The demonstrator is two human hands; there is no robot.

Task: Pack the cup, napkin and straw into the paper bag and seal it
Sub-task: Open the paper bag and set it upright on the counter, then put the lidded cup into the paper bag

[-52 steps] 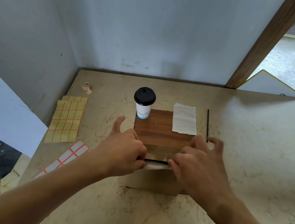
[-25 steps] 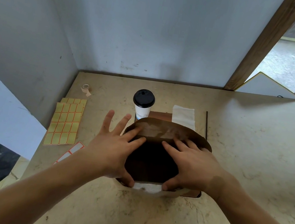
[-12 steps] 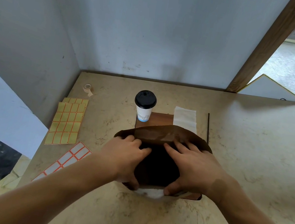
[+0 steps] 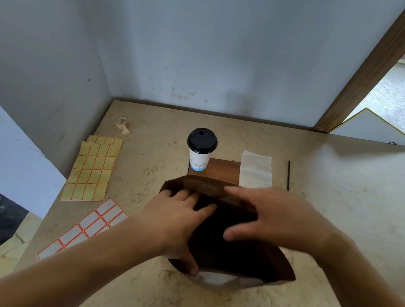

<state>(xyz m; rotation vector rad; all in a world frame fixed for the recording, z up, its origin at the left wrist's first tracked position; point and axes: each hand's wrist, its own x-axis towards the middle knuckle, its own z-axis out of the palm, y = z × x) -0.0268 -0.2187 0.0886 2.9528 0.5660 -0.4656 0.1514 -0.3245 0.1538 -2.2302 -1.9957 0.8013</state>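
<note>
Left grip [image 4: 179,219] holds paper bag [image 4: 245,257] mouth open

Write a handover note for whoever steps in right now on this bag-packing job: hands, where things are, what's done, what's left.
Left hand: grip on the left rim of the paper bag, fingers inside, holding its mouth open.
Right hand: open, blurred, over the bag's right side, gripping nothing.
Cup, lid on, upright behind the bag. Napkin flat to its right. Straw lying right of the napkin.
Sticker sheets and tape roll to the left.
Done: bag opened.
Left: pack cup, napkin, straw; fold and seal.
</note>
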